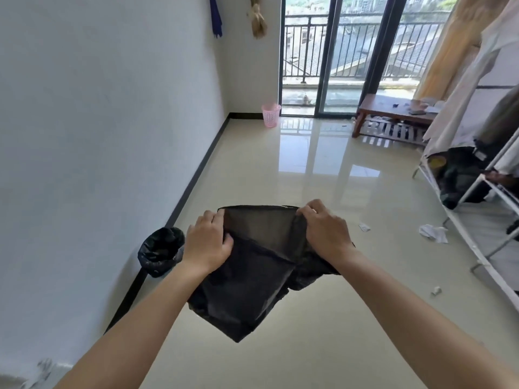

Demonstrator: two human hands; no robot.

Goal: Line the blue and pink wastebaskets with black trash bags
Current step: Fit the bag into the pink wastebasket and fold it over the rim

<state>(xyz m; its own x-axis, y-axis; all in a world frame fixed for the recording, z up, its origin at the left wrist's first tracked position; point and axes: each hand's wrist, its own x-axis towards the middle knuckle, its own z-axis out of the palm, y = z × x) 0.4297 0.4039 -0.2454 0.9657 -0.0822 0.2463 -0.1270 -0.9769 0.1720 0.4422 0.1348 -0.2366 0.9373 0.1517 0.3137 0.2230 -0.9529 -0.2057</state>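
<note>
Gripping the mouth of a black trash bag (252, 265), the left hand (206, 244) and the right hand (327, 231) are each closed on an edge of the thin film and draw it apart in mid-air above the shiny tiled floor (309, 178). The bag's top edge is stretched between them, and light comes through the film there; the rest hangs down in a loose, creased point below the wrists, touching nothing.

Just beside the left wrist, low against the white wall (98, 136), stands a wastebasket (161, 255) wholly wrapped in black film, with the bag folded over its rim. By my reading that is the blue one, already lined, but none of its own colour shows, so I cannot be sure. Well apart, in the far corner by the balcony door (337, 66), stands the pink wastebasket (271, 115); its lattice sides are bare and no black shows at its rim. So roughly half the work looks done: this second bag is being opened and has yet to be carried across and fitted.

From here the pink basket is too small to see inside. Scraps of paper (434, 233) lie on the floor near the clothes rack (477, 209), which the frame cuts off at the right.
</note>
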